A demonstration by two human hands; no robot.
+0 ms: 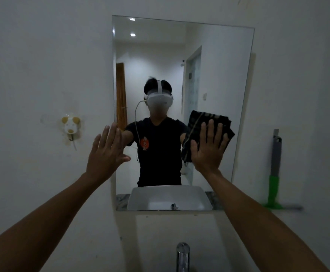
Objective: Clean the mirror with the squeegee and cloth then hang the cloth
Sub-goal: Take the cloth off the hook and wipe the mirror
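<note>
Pressing flat against the mirror (215, 71), the right hand (209, 148) pins a dark folded cloth (199, 122) to the glass with straight, spread fingers (211, 128). The cloth lies under the palm and fingers, its top edge showing above the fingertips and its left edge hanging below the thumb; a pale stripe runs down that left part. The fingers are open, laid on the fabric and not curled round it. The cloth sits in the right half of the mirror, about midway up.

The left hand (106, 152) is raised at the mirror's left edge, fingers straight and close together, thumb out to the side, holding nothing; whether it touches the glass cannot be told.

A squeegee (275, 173) with a grey and green handle stands upright against the wall to the right of the mirror, well apart from both hands, its blade down. A small dog-shaped hook (70, 125) is stuck on the wall to the left of the mirror. A tap (182, 256) stands at the bottom, below the mirror.
</note>
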